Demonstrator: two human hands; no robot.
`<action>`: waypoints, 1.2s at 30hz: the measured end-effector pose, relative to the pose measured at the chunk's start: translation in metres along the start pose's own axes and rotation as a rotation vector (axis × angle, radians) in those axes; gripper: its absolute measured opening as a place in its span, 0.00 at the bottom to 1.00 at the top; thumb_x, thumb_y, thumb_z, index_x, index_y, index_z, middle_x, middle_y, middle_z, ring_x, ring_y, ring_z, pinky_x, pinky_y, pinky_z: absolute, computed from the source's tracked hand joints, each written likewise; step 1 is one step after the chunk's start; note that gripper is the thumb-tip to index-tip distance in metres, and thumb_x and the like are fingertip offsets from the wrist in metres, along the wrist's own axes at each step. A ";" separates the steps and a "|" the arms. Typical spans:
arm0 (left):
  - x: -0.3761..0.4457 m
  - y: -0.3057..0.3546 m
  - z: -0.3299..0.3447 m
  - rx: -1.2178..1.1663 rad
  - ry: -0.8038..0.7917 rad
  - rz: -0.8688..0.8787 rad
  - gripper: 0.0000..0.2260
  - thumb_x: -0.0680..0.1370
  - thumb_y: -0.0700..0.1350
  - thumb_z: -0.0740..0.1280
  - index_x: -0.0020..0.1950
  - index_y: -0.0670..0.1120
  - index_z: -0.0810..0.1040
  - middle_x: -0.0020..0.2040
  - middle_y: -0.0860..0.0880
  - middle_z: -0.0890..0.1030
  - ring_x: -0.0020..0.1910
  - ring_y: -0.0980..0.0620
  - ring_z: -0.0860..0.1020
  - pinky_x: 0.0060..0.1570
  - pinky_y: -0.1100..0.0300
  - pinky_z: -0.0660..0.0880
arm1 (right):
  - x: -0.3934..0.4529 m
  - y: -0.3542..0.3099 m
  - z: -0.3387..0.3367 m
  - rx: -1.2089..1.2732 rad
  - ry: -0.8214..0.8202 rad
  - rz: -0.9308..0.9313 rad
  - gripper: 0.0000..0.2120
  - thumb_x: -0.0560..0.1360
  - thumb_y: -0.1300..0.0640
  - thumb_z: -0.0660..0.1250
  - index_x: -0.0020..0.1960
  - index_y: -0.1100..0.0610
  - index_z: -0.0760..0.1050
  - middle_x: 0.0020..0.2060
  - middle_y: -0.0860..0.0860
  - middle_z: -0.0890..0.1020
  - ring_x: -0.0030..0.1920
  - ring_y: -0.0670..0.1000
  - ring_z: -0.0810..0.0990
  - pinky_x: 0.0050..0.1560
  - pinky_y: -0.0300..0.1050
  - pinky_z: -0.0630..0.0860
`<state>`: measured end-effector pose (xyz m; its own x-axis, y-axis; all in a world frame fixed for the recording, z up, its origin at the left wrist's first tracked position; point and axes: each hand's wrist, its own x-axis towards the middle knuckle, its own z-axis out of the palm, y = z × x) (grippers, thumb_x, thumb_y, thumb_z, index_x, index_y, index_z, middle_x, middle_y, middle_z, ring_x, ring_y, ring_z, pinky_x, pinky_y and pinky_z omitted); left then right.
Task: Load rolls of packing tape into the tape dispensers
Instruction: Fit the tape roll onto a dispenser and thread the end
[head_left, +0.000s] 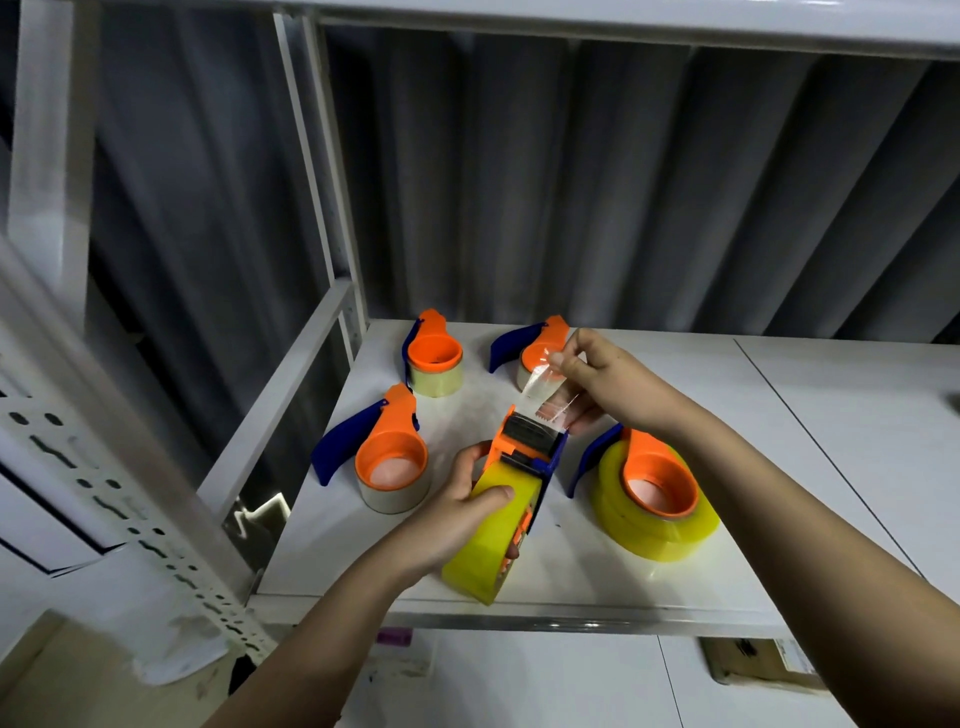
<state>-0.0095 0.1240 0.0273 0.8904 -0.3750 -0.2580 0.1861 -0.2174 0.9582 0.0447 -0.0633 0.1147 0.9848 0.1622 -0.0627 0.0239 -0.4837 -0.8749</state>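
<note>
An orange-and-blue tape dispenser (530, 449) loaded with a yellow tape roll (493, 540) is held above the white shelf (571, 571). My left hand (462, 506) grips the roll from the left. My right hand (602, 376) pinches the clear loose tape end (540, 392), pulled up from the dispenser's cutter end. Several other orange-and-blue dispensers with rolls lie on the shelf: far left (434, 358), near left (389, 457), far middle (530, 351) partly behind my right hand, and right (657, 488) with a big yellow roll.
A white slotted shelf post (130, 499) slants across the left. A white rail (280, 395) borders the shelf's left side. Grey corrugated wall (623, 182) stands behind. A cardboard box (758, 665) lies below on the floor at right.
</note>
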 end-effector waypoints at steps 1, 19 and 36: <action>0.000 0.001 0.001 -0.014 -0.001 -0.003 0.20 0.81 0.40 0.60 0.70 0.51 0.58 0.56 0.58 0.73 0.41 0.67 0.80 0.37 0.72 0.75 | 0.002 0.001 0.000 0.000 -0.007 0.000 0.10 0.82 0.54 0.57 0.44 0.55 0.63 0.34 0.55 0.81 0.28 0.50 0.81 0.26 0.40 0.78; 0.038 0.065 -0.009 0.065 0.226 0.154 0.12 0.78 0.49 0.66 0.59 0.49 0.75 0.53 0.52 0.79 0.52 0.56 0.77 0.46 0.67 0.73 | 0.019 0.004 -0.010 0.054 -0.192 -0.010 0.09 0.81 0.53 0.58 0.46 0.56 0.64 0.38 0.59 0.85 0.34 0.54 0.84 0.34 0.44 0.82; 0.073 0.085 -0.004 -0.355 0.128 -0.157 0.09 0.74 0.42 0.66 0.33 0.45 0.74 0.45 0.44 0.84 0.44 0.46 0.82 0.54 0.52 0.76 | 0.016 0.011 -0.003 -0.163 0.213 -0.067 0.13 0.80 0.46 0.59 0.45 0.55 0.70 0.31 0.50 0.83 0.32 0.50 0.83 0.37 0.47 0.77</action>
<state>0.0729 0.0817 0.0907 0.8802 -0.2415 -0.4086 0.4358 0.0697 0.8974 0.0614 -0.0690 0.1055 0.9937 0.0223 0.1098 0.1003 -0.6130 -0.7837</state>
